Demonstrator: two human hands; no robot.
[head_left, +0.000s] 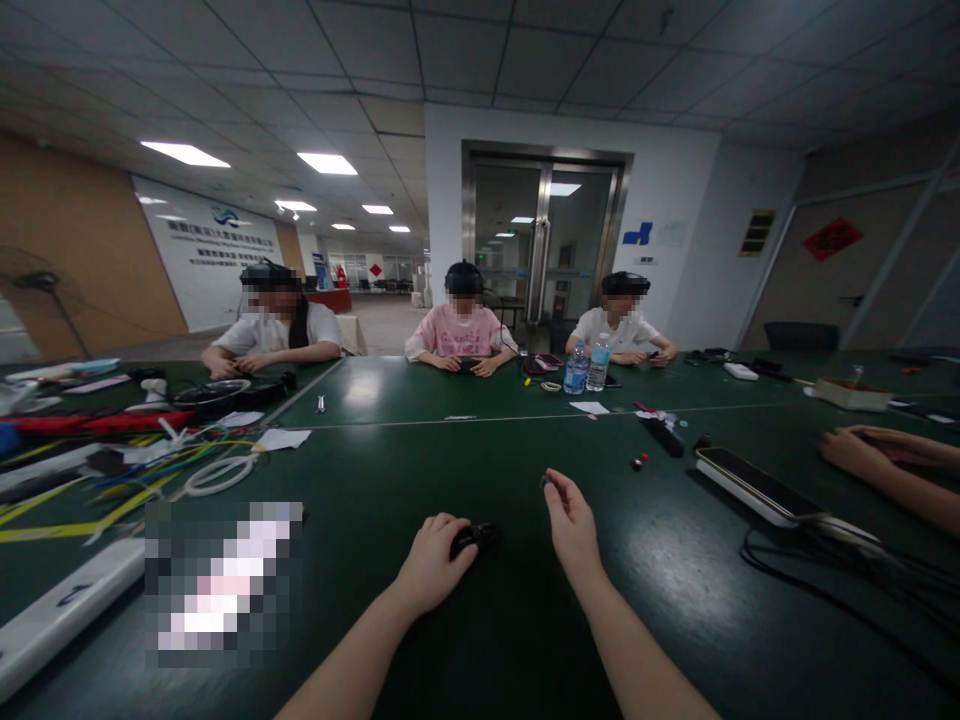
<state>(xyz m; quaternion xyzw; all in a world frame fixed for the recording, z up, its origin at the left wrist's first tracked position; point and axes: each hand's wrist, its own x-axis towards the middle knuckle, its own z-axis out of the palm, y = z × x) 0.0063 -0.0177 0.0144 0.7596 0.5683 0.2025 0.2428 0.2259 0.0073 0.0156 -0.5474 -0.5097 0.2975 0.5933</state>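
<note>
My left hand [435,562] is closed around a small black object [480,538] at the table's near middle. Its glossy dark shape sticks out to the right of my thumb and fingers, too dim to name. To the right, my right hand [574,522] is raised a little, thumb and fingertips pinched together. A tiny dark piece [545,482] shows at those fingertips, its kind too small to make out. Small red and black bits [639,461] lie on the green table [375,620] beyond my right hand.
At left lie a white power strip [71,605], a blurred-out bright screen [232,580], coiled white cable [221,475] and tangled wires. On the right are a phone on a white box [757,485], black cables and a co-worker's hands [862,450]. Bottles [598,362] and several seated people are opposite.
</note>
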